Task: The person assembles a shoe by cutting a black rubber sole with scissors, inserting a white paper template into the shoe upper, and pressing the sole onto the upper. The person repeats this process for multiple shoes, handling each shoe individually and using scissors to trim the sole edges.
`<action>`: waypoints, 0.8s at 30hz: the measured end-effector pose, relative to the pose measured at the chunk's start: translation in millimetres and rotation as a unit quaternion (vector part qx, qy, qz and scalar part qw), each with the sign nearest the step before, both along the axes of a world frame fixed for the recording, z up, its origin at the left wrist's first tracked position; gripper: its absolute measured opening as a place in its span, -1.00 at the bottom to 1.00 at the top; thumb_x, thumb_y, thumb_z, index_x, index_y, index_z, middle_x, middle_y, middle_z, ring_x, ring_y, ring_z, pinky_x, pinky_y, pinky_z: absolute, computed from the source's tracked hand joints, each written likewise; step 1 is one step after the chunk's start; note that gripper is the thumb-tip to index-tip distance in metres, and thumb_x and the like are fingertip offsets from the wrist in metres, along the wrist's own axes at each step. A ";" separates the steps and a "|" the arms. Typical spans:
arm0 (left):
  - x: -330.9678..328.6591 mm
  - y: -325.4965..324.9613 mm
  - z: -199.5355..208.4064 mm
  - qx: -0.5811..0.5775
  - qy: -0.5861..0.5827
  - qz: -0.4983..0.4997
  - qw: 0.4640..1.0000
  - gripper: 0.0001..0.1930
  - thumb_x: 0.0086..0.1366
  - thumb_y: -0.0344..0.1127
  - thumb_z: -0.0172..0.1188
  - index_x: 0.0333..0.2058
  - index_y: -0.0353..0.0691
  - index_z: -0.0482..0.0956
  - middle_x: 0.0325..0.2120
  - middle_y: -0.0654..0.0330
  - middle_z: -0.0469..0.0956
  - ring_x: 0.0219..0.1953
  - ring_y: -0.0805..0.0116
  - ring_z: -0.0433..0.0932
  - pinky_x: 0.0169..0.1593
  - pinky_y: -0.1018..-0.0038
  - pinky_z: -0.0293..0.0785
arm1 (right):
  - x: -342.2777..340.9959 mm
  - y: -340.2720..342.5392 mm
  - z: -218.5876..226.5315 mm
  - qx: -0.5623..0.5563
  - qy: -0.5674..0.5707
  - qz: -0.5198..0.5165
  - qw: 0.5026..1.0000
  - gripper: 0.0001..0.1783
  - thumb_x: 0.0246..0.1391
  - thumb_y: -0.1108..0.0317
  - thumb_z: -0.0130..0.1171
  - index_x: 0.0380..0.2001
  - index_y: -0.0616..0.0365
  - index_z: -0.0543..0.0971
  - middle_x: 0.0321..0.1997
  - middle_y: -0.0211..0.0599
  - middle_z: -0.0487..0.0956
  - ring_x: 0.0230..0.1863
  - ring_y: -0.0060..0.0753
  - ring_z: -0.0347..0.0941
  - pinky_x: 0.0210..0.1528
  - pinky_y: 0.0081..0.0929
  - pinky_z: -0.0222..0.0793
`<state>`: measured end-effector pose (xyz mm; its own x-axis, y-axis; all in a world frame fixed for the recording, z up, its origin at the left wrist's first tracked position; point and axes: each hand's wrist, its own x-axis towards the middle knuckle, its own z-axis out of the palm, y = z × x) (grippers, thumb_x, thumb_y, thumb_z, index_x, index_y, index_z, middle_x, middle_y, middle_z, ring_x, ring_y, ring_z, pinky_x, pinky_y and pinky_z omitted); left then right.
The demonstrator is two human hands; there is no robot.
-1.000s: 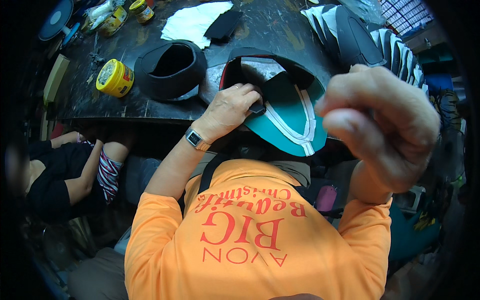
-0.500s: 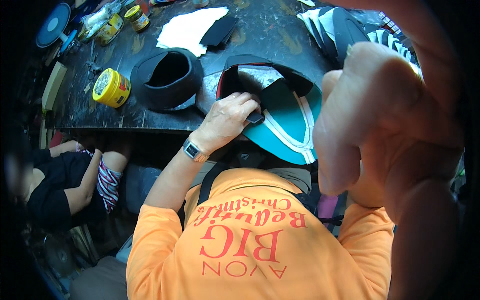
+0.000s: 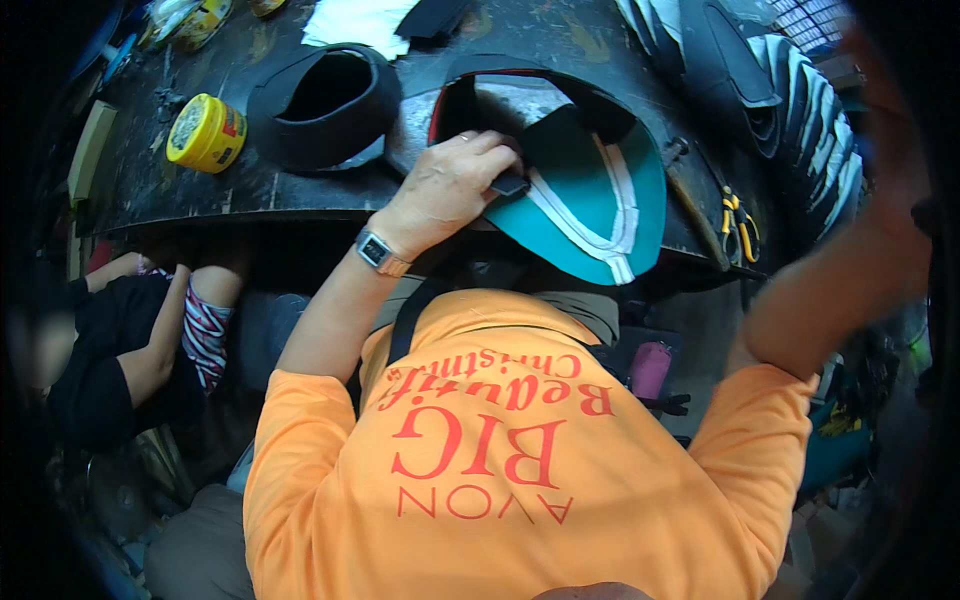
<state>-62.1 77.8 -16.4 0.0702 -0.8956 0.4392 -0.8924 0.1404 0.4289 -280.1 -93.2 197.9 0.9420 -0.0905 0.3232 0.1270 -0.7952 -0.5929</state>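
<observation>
My left hand [image 3: 462,185], wearing a watch [image 3: 375,250], is closed on the near left edge of a curved teal and black sewn piece [image 3: 560,170]. Red trim lines its dark opening, and white tape forms a V across the teal lining. A small dark tab [image 3: 510,185] shows at the fingertips; whether it belongs to the piece I cannot tell. My right hand [image 3: 885,110] is raised at the far right, away from the piece, its fingers smeared and mostly lost in shadow. Left of the held piece sits a rounded black piece [image 3: 335,125] with a wide opening.
A yellow tub [image 3: 207,133] stands left on the dark table [image 3: 300,200]. White sheets [image 3: 360,20] and black pieces [image 3: 432,18] lie at the back. To the right are a hammer [image 3: 695,205], yellow-handled pliers [image 3: 738,225] and striped black-and-white material [image 3: 815,130]. Another person [image 3: 125,340] sits at left.
My right hand has swung from close before the camera to the upper right, uncovering the tools. My left hand keeps its hold. The whole view has shifted, so the table sits higher.
</observation>
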 end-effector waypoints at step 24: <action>1.0 -0.5 4.4 0.024 -0.008 0.016 1.000 -0.63 -0.01 -0.60 0.34 -0.19 -0.13 0.62 -0.09 0.20 0.63 -0.04 0.08 0.59 0.00 0.27 0.56 | -81.7 -50.6 -1.8 -0.030 0.092 -0.101 0.990 -0.57 0.24 0.18 0.29 -0.02 0.34 0.61 -0.12 -0.17 0.68 -0.26 -0.45 0.51 -0.16 -0.49 0.37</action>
